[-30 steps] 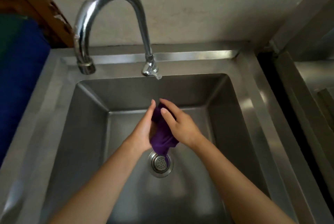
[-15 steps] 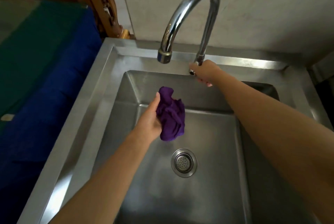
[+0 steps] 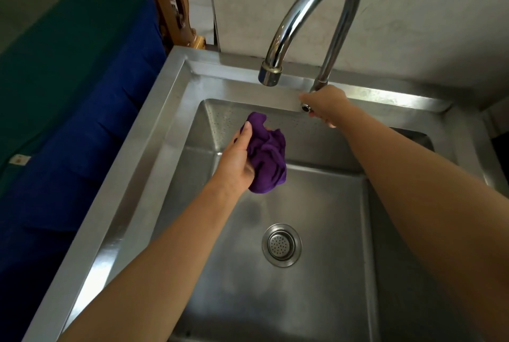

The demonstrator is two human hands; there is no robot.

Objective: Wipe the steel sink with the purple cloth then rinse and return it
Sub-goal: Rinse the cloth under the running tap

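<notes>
A pale wall (image 3: 413, 24) backs the steel sink (image 3: 154, 126), with blue and green fabric (image 3: 68, 93) to its left. The left hand (image 3: 237, 161) grips the crumpled purple cloth (image 3: 268, 154), holding it above the basin — clear of the bottom and up-left of the drain (image 3: 281, 245). The right hand (image 3: 325, 103) is wrapped around the handle (image 3: 305, 107) at the base of the curved tap (image 3: 316, 10) — no water is visible at the spout.

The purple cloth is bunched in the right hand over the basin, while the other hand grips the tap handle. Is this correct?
Not quite: the head view shows the purple cloth bunched in the left hand. The right hand is the one gripping the tap handle.
</notes>
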